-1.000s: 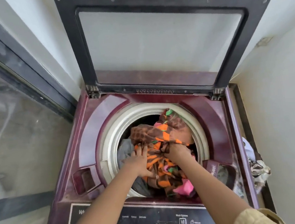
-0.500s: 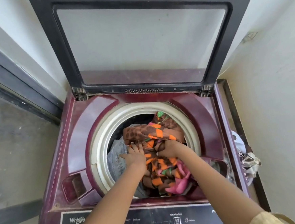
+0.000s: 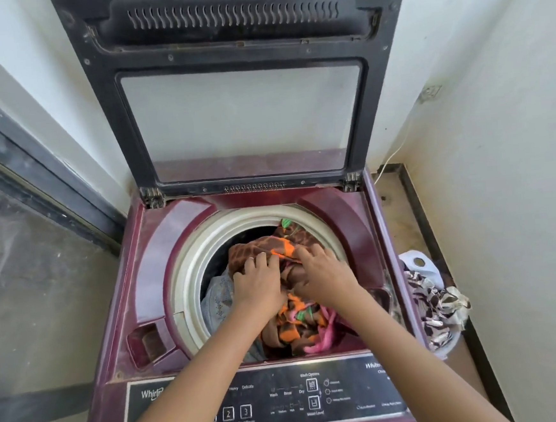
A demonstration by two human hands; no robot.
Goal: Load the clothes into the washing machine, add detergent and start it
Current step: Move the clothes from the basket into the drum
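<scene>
Currently both hands are inside the drum opening of the washing machine point(image 3: 159, 240), pressing on the clothes point(image 3: 289, 329). Left hand point(image 3: 259, 284) lies flat, fingers spread on the brown-orange fabric. Right hand point(image 3: 323, 277) is also palm-down, fingers slightly bent over the cloth, no clear grip. Lid point(image 3: 243, 120) stands upright. Basket point(image 3: 417, 263) with patterned laundry sits just right of the machine.

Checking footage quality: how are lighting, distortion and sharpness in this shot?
Head view: soft, even daylight; wide-angle bending of the lid edges; control panel small print is blurred; glass partition at left shows hazy reflections; clothes and both hands are fairly sharp.
</scene>
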